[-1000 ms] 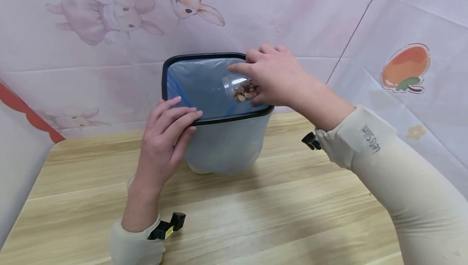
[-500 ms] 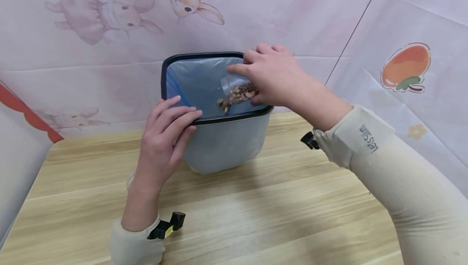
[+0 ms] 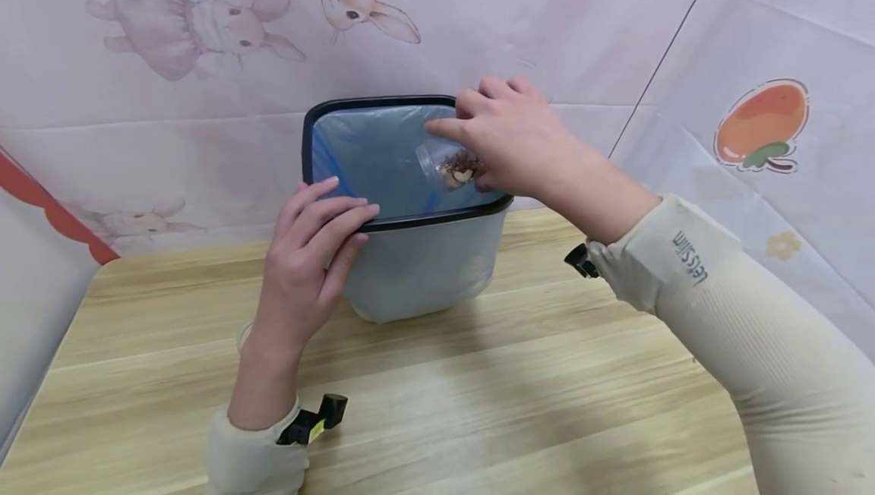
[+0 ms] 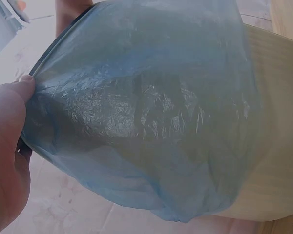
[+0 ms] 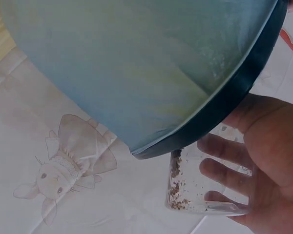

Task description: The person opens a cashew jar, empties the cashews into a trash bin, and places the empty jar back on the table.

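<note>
A bin (image 3: 427, 271) with a black rim stands on the table, lined with a thin blue plastic bag (image 4: 161, 112). My left hand (image 3: 304, 263) grips the bin's near left rim, fingers over the edge and thumb outside. In the left wrist view the thumb (image 4: 23, 87) pinches bag and rim together. Over the bin's right side, my right hand (image 3: 513, 138) holds a clear jar (image 5: 193, 170) tilted with its mouth toward the left. Nuts (image 3: 461, 168) and brown bits lie inside it. The right wrist view shows brown crumbs (image 5: 178, 190) clinging to the jar's wall.
A wall sheet (image 3: 225, 115) printed with rabbits hangs close behind the bin, and another sheet (image 3: 759, 199) hangs at the right. The wooden table (image 3: 444, 404) extends in front of and beside the bin.
Half a second ago several nuts were falling from the jar's mouth into the bin; none fall now. Fewer nuts appear in the jar. The left hand has kept its place on the rim.
</note>
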A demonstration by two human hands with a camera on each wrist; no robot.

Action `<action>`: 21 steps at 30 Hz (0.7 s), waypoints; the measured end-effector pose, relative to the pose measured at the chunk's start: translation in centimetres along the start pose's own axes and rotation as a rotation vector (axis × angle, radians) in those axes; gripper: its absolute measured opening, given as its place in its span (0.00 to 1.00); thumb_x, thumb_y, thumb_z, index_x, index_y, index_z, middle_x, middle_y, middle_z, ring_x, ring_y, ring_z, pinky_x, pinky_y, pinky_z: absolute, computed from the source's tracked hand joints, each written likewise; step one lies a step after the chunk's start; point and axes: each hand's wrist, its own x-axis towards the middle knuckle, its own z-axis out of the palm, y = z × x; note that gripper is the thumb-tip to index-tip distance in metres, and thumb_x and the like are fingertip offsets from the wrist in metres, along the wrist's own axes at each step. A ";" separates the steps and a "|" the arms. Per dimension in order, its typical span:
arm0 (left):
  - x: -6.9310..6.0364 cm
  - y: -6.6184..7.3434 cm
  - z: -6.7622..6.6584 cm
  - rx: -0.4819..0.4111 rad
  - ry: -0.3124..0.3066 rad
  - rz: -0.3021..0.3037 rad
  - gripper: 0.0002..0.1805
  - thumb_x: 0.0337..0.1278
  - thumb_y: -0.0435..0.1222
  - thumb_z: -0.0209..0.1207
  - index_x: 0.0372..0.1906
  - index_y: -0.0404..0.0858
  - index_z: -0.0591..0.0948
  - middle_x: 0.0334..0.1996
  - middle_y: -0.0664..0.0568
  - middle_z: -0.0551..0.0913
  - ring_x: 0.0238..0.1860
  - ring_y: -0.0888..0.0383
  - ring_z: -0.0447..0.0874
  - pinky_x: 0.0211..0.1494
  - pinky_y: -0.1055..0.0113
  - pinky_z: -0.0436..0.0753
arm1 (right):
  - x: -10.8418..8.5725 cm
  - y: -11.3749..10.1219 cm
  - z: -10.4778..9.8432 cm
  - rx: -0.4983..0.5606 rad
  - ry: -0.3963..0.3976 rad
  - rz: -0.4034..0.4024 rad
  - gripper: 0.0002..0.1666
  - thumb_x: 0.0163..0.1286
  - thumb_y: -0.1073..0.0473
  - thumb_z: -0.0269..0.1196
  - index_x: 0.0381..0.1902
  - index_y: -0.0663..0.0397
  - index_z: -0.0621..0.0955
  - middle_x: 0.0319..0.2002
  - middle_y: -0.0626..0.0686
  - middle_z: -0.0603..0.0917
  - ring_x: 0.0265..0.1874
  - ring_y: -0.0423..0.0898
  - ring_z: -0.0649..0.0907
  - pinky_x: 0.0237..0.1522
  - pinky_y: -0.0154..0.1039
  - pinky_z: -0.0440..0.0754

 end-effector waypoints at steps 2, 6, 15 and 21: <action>0.1 0.0 0.0 -0.004 0.005 0.001 0.17 0.73 0.43 0.54 0.53 0.38 0.86 0.50 0.43 0.85 0.65 0.40 0.74 0.73 0.42 0.62 | 0.0 0.1 0.0 -0.014 0.017 -0.003 0.49 0.53 0.47 0.79 0.72 0.40 0.71 0.50 0.54 0.77 0.48 0.57 0.71 0.50 0.55 0.72; 0.2 0.1 0.0 -0.007 0.009 0.002 0.17 0.73 0.43 0.54 0.53 0.38 0.86 0.50 0.43 0.85 0.65 0.39 0.74 0.73 0.42 0.63 | 0.1 0.1 -0.1 -0.038 0.034 -0.004 0.49 0.53 0.47 0.79 0.72 0.39 0.71 0.50 0.55 0.77 0.48 0.57 0.71 0.50 0.55 0.73; 0.2 0.1 -0.1 -0.011 0.005 -0.005 0.17 0.73 0.43 0.54 0.53 0.38 0.86 0.50 0.43 0.85 0.65 0.41 0.73 0.73 0.42 0.62 | 0.0 0.3 -0.3 -0.052 0.042 -0.006 0.49 0.51 0.48 0.80 0.71 0.39 0.72 0.51 0.55 0.77 0.49 0.58 0.72 0.48 0.55 0.72; 0.3 0.1 -0.2 -0.015 0.010 -0.004 0.17 0.73 0.43 0.54 0.53 0.38 0.86 0.49 0.43 0.85 0.65 0.40 0.74 0.73 0.41 0.62 | 0.1 0.6 -0.2 -0.061 0.090 -0.015 0.45 0.54 0.53 0.78 0.69 0.38 0.74 0.47 0.55 0.78 0.45 0.58 0.72 0.47 0.55 0.72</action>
